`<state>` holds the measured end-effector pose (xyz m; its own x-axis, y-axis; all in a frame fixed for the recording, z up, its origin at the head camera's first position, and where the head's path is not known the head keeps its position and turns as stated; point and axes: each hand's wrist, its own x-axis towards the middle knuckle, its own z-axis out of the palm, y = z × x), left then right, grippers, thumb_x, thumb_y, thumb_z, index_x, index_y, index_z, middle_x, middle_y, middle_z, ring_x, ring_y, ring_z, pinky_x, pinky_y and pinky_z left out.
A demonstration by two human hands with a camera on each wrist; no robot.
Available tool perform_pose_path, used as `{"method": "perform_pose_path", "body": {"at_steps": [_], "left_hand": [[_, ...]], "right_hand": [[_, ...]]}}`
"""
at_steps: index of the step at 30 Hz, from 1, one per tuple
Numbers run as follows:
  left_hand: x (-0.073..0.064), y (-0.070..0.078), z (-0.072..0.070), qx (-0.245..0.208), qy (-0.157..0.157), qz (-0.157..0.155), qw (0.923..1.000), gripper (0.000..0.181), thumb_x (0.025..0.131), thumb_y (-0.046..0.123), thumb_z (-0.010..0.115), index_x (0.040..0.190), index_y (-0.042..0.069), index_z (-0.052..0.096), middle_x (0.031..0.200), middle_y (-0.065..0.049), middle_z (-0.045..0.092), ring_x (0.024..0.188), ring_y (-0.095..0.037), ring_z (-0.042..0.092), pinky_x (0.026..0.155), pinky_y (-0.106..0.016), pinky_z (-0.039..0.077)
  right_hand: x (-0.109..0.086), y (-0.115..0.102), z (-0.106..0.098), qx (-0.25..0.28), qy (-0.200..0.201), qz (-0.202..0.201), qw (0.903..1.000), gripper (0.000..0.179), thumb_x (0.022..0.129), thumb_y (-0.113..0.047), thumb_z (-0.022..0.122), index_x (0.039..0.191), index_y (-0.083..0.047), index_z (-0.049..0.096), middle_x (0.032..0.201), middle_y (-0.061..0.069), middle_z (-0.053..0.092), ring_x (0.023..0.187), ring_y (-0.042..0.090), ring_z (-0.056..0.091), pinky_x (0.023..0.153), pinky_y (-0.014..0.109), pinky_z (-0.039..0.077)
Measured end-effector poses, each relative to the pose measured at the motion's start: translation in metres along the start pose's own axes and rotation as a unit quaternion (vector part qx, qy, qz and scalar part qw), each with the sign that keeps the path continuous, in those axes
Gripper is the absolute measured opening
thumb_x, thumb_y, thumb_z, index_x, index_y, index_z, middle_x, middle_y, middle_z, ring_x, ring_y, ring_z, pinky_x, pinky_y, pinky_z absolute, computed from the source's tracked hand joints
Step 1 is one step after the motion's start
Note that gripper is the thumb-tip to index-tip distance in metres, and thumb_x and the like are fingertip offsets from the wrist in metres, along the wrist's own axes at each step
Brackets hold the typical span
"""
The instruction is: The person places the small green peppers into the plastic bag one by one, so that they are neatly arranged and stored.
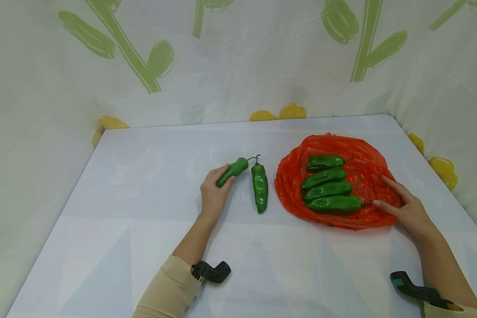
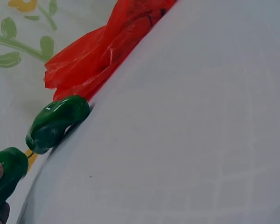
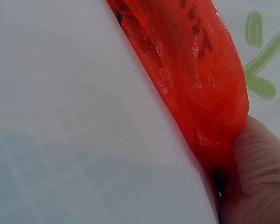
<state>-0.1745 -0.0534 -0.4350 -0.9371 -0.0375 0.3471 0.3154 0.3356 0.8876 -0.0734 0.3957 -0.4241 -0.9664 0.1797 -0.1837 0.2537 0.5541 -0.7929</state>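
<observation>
My left hand (image 1: 213,194) grips a green pepper (image 1: 239,166) between thumb and fingers, its stem pointing right. Just right of it, a second green pepper (image 1: 260,189) lies on the table, stem end away from me; the two stems nearly meet. Farther right sits a red plastic bag (image 1: 289,181), opened wide, with several green peppers (image 1: 327,190) side by side in it, stems to the right. My right hand (image 1: 415,216) holds the bag's right edge, thumb inside the rim. The right wrist view shows that thumb (image 3: 259,158) against the red plastic; the other fingertips are hidden there.
A white table (image 1: 238,265) with faint printed patterns lies under everything. Behind it hangs a pale curtain (image 1: 246,57) with green plant prints. Each wrist carries a black strap-on device, such as the left one (image 1: 211,271).
</observation>
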Motion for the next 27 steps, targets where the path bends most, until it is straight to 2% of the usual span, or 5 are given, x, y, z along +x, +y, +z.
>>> {"method": "perform_pose_path", "body": {"at_steps": [6,14,22,24,27], "left_hand": [[0.002,-0.001,-0.003,-0.004,0.027,-0.021,0.9994,0.039,0.085,0.009,0.070,0.123,0.004,0.062,0.120,-0.014,0.061,0.115,-0.027,0.055,0.099,-0.039,0.043],[0.001,0.003,-0.003,-0.029,0.038,-0.038,0.9981,0.040,0.087,0.012,0.069,0.125,0.006,0.061,0.123,-0.010,0.059,0.116,-0.023,0.054,0.099,-0.037,0.042],[-0.003,0.016,0.001,-0.045,0.013,0.003,0.9989,0.040,0.087,0.011,0.068,0.125,0.003,0.060,0.121,-0.011,0.059,0.114,-0.024,0.055,0.096,-0.038,0.045],[-0.004,0.018,0.001,-0.045,0.009,0.006,0.9989,0.040,0.087,0.012,0.068,0.125,0.003,0.060,0.121,-0.010,0.059,0.114,-0.023,0.055,0.096,-0.038,0.045],[-0.004,0.023,0.001,-0.052,0.002,-0.008,0.9986,0.040,0.088,0.014,0.068,0.126,0.005,0.059,0.122,-0.009,0.059,0.114,-0.021,0.054,0.096,-0.037,0.046]], "right_hand": [[0.001,0.001,0.000,0.002,0.000,0.003,1.0000,0.075,0.092,-0.037,0.059,0.150,-0.039,0.012,0.159,0.012,-0.002,0.143,0.039,-0.005,0.103,0.068,0.017],[0.000,0.000,0.000,0.006,-0.002,0.001,1.0000,0.075,0.092,-0.037,0.059,0.150,-0.039,0.012,0.159,0.012,-0.002,0.143,0.039,-0.005,0.103,0.068,0.015],[0.000,-0.001,-0.001,0.005,-0.007,0.003,1.0000,0.075,0.092,-0.037,0.059,0.151,-0.039,0.012,0.159,0.012,-0.002,0.143,0.039,-0.005,0.103,0.068,0.017],[0.000,-0.001,-0.001,0.004,-0.008,0.003,1.0000,0.075,0.092,-0.037,0.058,0.150,-0.039,0.012,0.159,0.012,-0.002,0.143,0.039,-0.005,0.102,0.069,0.018],[0.000,-0.001,-0.001,0.005,-0.006,0.000,1.0000,0.074,0.093,-0.037,0.058,0.150,-0.040,0.012,0.159,0.011,-0.002,0.143,0.039,-0.005,0.103,0.068,0.016]]}}
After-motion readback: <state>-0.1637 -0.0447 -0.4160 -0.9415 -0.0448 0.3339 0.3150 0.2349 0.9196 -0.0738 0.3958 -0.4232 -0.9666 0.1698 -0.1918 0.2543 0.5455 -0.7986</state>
